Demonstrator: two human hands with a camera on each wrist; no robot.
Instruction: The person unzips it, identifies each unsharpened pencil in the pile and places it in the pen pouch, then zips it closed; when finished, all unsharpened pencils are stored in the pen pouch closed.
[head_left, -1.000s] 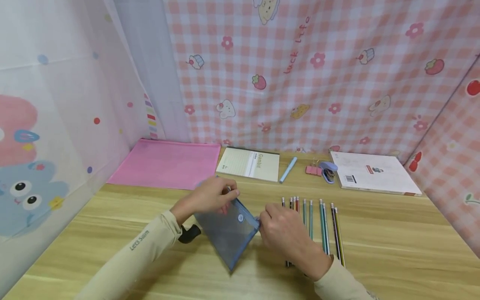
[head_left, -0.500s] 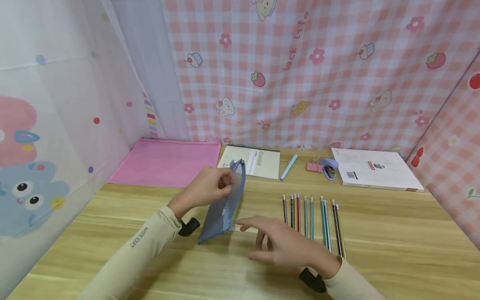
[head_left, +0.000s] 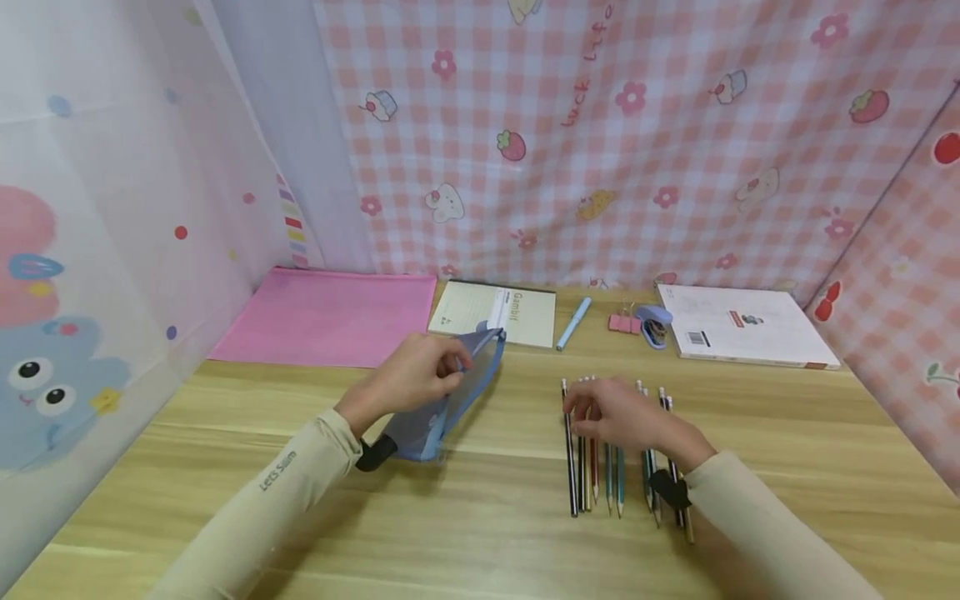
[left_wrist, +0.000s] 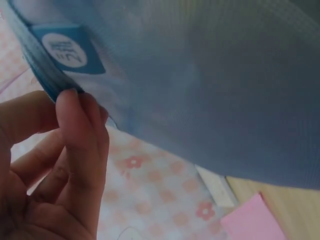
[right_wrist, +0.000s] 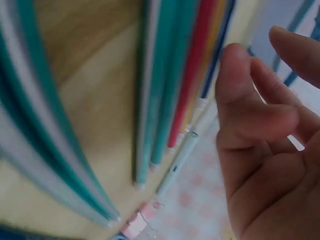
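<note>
My left hand pinches the zippered edge of a blue mesh zipper pouch, which is tilted up above the table with its mouth parted. In the left wrist view, thumb and fingertips grip the pouch edge just below a round white label. A row of pencils lies on the table, eraser ends away from me. Over their far ends hovers my right hand, hiding parts of several. The right wrist view shows its fingers bent and thumb apart, holding nothing, beside the pencils.
Along the back lie a pink folder, a notepad, a light blue pen, a pink binder clip, a purple stapler and a white book. Patterned curtains close off the back and sides.
My right hand has let go of the pouch's zipper end and moved right, over the pencils. The pouch, still pinched by my left hand, has turned from facing me to a tilted, parted position.
</note>
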